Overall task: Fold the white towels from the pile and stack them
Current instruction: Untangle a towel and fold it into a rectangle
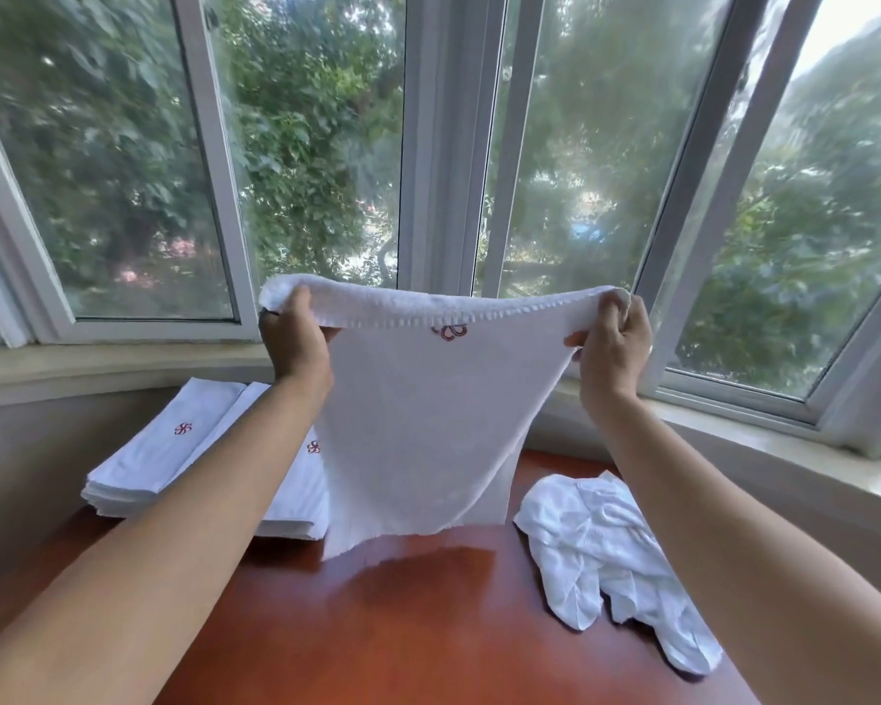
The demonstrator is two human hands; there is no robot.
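Holding a white towel (418, 424) up in front of the window (296, 160), I have both hands raised above the reddish-brown table (418, 628). My left hand (296, 343) grips the towel's upper left corner, fingers curled over its rolled top edge. My right hand (612, 348) pinches the upper right corner, fingers bunched round the cloth. The top hem sags a little between them, with a small red embroidered mark (449, 331) just under it. The towel hangs freely, its lower edge just above the tabletop. Behind my left forearm, two stacks of folded towels (159, 455) sit side by side on the table's far left, each showing the same red mark. To the right, a crumpled pile of white towels (601, 547) lies on the table, near my right forearm.
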